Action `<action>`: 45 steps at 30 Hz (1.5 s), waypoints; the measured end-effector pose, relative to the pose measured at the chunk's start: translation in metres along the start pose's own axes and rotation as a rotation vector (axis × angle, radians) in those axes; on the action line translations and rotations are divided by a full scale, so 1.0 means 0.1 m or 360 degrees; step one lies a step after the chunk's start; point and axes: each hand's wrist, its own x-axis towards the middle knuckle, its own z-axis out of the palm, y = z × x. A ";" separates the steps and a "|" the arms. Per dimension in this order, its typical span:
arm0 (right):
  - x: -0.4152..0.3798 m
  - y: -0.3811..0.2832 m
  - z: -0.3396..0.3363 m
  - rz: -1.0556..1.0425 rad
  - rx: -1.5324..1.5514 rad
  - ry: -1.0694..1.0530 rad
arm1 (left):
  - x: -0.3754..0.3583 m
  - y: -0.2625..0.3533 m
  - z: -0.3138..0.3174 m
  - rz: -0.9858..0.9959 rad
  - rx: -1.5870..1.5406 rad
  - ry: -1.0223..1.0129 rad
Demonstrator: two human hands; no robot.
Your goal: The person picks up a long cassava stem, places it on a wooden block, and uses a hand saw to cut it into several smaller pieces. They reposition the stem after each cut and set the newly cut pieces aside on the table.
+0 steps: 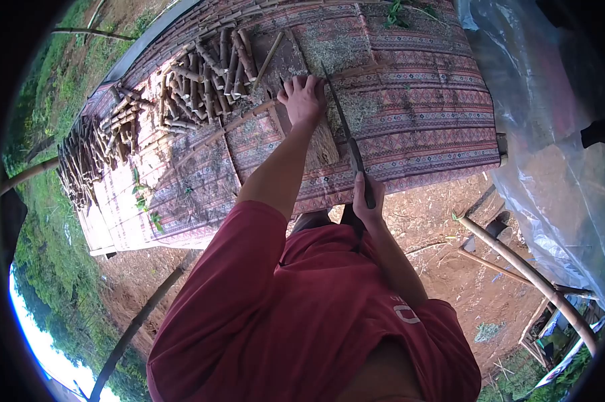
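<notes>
My left hand [303,102] is closed over a long woody stem [239,122] that lies across a wooden board [324,146]. The fingers hide part of the stem. In my right hand [369,194] is the dark handle of a long, narrow hand saw [343,120]. Its blade points away from me, just right of my left hand, and crosses the stem line; its teeth are too small to make out. Pale sawdust-like bits lie around the board. Left of the board is a pile of short cut stems [205,77].
A patterned cloth [423,134] covers the table. More cut stems [88,161] stand bunched at its left end. Clear plastic sheeting [550,134] hangs at the right. A slanting wooden pole [523,268] stands over the bare soil at lower right.
</notes>
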 end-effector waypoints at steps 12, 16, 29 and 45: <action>-0.13 -0.05 -0.08 0.0048 -0.0005 -0.0100 | -0.02 -0.01 -0.01 -0.0079 -0.0061 0.0062; -0.07 -0.02 -0.05 -0.0018 -0.0026 -0.0056 | -0.01 -0.02 -0.01 -0.0074 -0.0028 0.0053; -0.17 -0.03 -0.08 0.0099 0.0010 -0.0082 | -0.04 -0.04 0.01 -0.0068 -0.0060 0.0135; -0.16 -0.02 -0.07 -0.0045 -0.0119 -0.0152 | -0.03 -0.08 0.02 -0.0009 -0.0086 0.0255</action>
